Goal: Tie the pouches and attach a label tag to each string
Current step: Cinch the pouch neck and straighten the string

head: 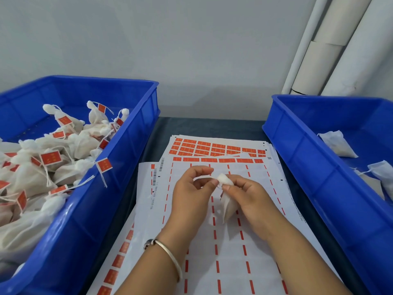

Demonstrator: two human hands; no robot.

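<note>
Above label sheets (234, 252), both hands' fingers (209, 184) pinch 1 white pouch (228, 206) at its gathered neck.

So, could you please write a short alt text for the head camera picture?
Two hands, left hand and right hand, hold a small white pouch by its neck above sheets of red labels. A blue bin of tagged pouches stands left; another blue bin with untagged pouches stands right.
</note>
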